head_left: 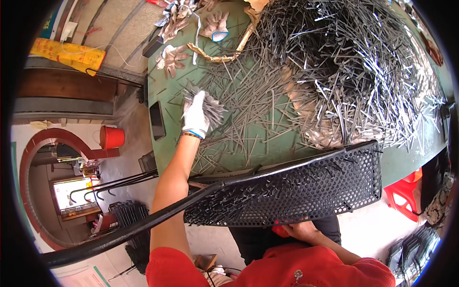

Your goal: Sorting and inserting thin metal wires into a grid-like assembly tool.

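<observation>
My left hand (195, 115), in a white glove with a blue cuff, is closed around a bundle of thin dark strips (213, 109) above the green table (167, 143). In front of me a black perforated metal panel (344, 184) stands tilted, with many short dark strips (248, 193) poking through its holes, densest on its left half. My bare right hand (303, 231) is at the panel's lower edge, its fingers curled and partly hidden. Beside them shows a small red thing (280, 231) whose kind I cannot make out.
A big heap of loose dark strips (344, 62) covers the table's right side. Several work gloves (215, 25) and a dark phone-like slab (157, 121) lie on the table. A black bar (124, 233) crosses at lower left. A red stool (406, 196) stands at right, a red bucket (112, 137) at left.
</observation>
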### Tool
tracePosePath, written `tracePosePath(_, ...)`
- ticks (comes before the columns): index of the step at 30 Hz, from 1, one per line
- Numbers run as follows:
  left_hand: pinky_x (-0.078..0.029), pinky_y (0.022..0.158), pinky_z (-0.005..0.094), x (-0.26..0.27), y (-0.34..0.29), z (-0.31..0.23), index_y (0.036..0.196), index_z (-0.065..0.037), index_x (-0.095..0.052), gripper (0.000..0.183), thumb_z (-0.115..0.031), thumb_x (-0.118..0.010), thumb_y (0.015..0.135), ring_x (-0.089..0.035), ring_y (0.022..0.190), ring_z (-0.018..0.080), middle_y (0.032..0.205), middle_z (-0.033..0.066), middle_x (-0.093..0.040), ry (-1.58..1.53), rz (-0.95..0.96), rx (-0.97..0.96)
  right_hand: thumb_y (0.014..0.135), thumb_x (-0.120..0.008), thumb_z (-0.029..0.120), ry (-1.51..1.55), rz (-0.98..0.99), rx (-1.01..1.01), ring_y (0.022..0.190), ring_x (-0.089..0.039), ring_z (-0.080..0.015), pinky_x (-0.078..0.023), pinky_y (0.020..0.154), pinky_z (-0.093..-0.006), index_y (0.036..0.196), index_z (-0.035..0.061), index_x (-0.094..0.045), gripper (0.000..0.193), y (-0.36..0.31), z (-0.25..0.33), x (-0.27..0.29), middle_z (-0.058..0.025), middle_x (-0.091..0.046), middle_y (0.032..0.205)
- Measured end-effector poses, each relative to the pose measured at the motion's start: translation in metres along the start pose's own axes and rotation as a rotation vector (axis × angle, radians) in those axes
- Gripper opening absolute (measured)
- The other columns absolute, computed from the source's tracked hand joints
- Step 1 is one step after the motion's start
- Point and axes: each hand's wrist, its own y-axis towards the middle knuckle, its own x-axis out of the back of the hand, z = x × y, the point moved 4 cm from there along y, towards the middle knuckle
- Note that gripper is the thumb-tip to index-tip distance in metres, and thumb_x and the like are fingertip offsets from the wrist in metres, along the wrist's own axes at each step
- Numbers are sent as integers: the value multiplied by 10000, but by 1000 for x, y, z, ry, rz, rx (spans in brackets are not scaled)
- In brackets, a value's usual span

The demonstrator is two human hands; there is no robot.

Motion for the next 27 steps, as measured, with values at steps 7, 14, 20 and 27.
tracePosePath(7,-440,577,313,2,-3,-43,770,-101,-504,266,-285,-591,941,-472,573,171,641,14,-488,-214,-19,26,844,-653,184,7,-37,23,844,-642,-372,-531,712,-451,1014,57,-655,212,-2,4,1,-167,-652,970)
tracePosePath(14,-465,586,326,2,-15,-118,672,-100,-506,318,-276,-561,930,-508,585,191,616,39,-515,-432,69,-163,832,-659,152,7,-101,25,743,-658,-317,-547,671,-401,906,50,-686,129,-5,9,4,-126,-663,860)
tracePosePath(20,-471,568,370,19,-29,-184,679,-44,-535,339,-259,-444,925,-587,657,284,694,145,-601,-552,233,-225,836,-660,155,17,-67,77,712,-655,-308,-552,644,-393,898,53,-685,122,-17,13,2,-117,-660,852)
tracePosePath(27,-532,706,443,59,-78,-246,704,-39,-528,311,-234,-452,934,-601,714,307,741,158,-611,-650,238,-349,875,-649,123,287,39,227,744,-656,-302,-532,684,-367,973,13,-678,150,-20,54,28,-136,-670,847)
